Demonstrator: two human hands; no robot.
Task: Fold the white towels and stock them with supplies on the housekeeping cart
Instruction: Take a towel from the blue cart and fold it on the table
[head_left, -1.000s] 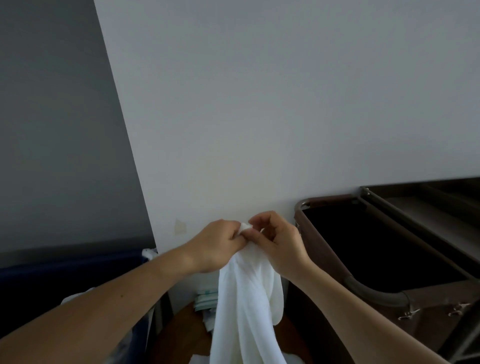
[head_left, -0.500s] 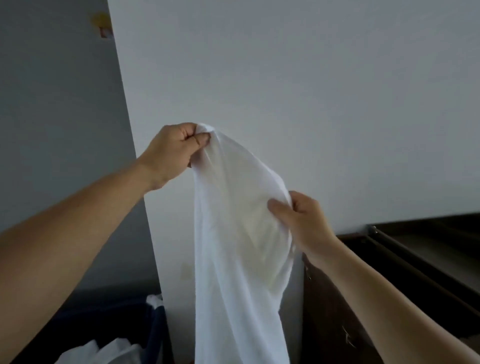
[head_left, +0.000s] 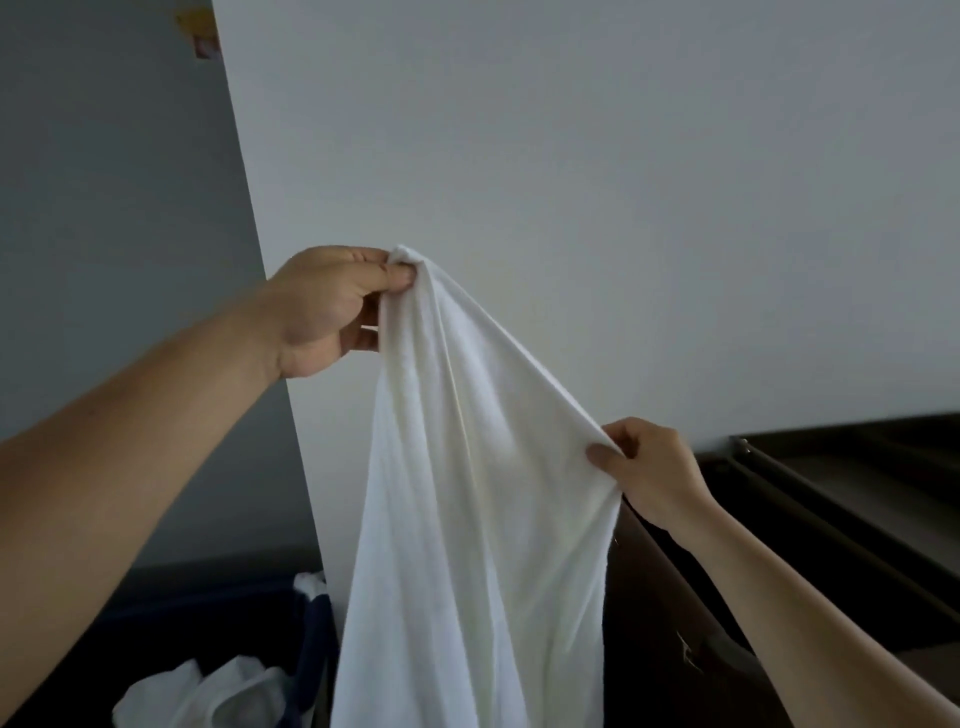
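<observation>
A white towel (head_left: 467, 509) hangs in front of me against the pale wall, its lower part running out of the bottom of the frame. My left hand (head_left: 332, 306) pinches its top corner, raised at upper centre-left. Lower and to the right, my right hand (head_left: 649, 473) pinches the towel's upper edge, so that edge slopes down from left to right. The dark brown housekeeping cart (head_left: 810, 530) stands at the right, behind and below my right hand.
A dark blue bin (head_left: 223, 603) at the lower left holds crumpled white linen (head_left: 208, 691). A pale wall (head_left: 571, 182) fills the background, with a grey wall (head_left: 104, 208) to the left of its corner.
My hands, first together on one corner, have drawn apart: the left rose with the corner and the right slid down and right along the edge, spreading the towel wider.
</observation>
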